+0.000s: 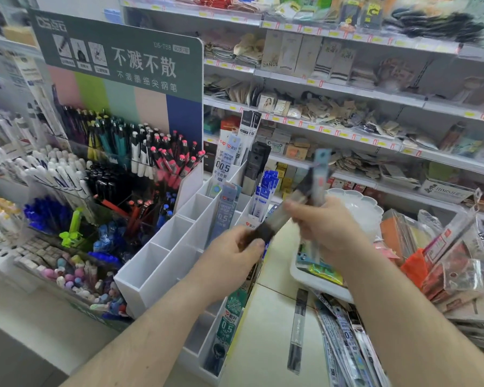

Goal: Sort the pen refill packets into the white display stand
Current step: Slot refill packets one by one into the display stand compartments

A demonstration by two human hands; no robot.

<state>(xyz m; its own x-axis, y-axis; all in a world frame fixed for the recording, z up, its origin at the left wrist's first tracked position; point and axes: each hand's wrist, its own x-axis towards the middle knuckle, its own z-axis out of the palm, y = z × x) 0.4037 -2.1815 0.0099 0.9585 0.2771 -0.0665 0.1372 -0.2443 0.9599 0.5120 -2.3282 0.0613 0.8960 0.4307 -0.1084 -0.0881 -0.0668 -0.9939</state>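
Note:
The white display stand [162, 263] with several compartments stands in front of me at centre-left. Refill packets fill its far and right slots, among them a blue one [266, 194] and a green-labelled one [229, 317]. My left hand [235, 261] grips the dark lower end of a long clear refill packet [288, 210], blurred by motion. My right hand [324, 227] holds that same packet higher up, together with a second upright packet [319, 180]. Loose refill packets [344, 339] lie on the counter at lower right.
A green-signed pen display [118, 152] full of pens stands left of the stand. A white tray [316, 283] and a white scalloped bowl [358, 208] sit behind my right hand. Piled plastic-wrapped goods [453, 263] crowd the right; stocked shelves [347, 90] run behind.

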